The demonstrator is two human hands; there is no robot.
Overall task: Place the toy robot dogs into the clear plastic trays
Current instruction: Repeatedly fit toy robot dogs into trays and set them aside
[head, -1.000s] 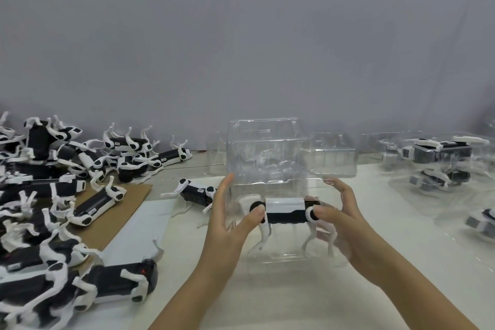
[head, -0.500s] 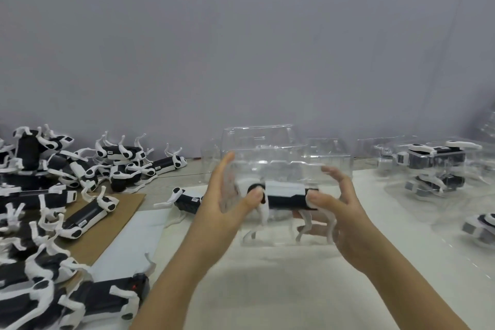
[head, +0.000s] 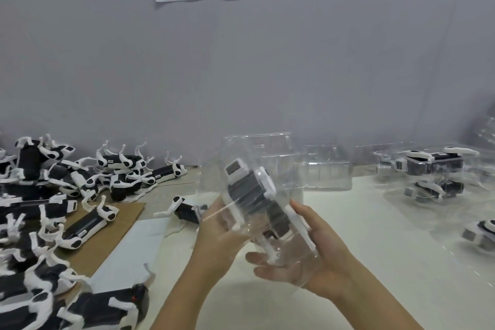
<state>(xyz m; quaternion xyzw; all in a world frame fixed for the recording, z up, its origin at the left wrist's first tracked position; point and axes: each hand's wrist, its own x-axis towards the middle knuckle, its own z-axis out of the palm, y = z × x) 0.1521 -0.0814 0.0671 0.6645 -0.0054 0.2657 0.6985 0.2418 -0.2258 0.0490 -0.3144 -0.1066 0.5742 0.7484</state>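
The table (head: 375,236) bears cardboard (head: 117,225), loose toy dogs (head: 123,166) and filled trays (head: 434,169).

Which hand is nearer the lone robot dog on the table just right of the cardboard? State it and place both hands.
Left. The left hand holds the clear tray just right of that lone dog; the right hand cradles the tray's far side, farther right.

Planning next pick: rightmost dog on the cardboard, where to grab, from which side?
Take the dog across its black mid-body, from above. It lies on the cardboard with legs sticking up at both ends, leaving the middle bare, and its long sides look free of neighbours. The thin legs would likely flex.
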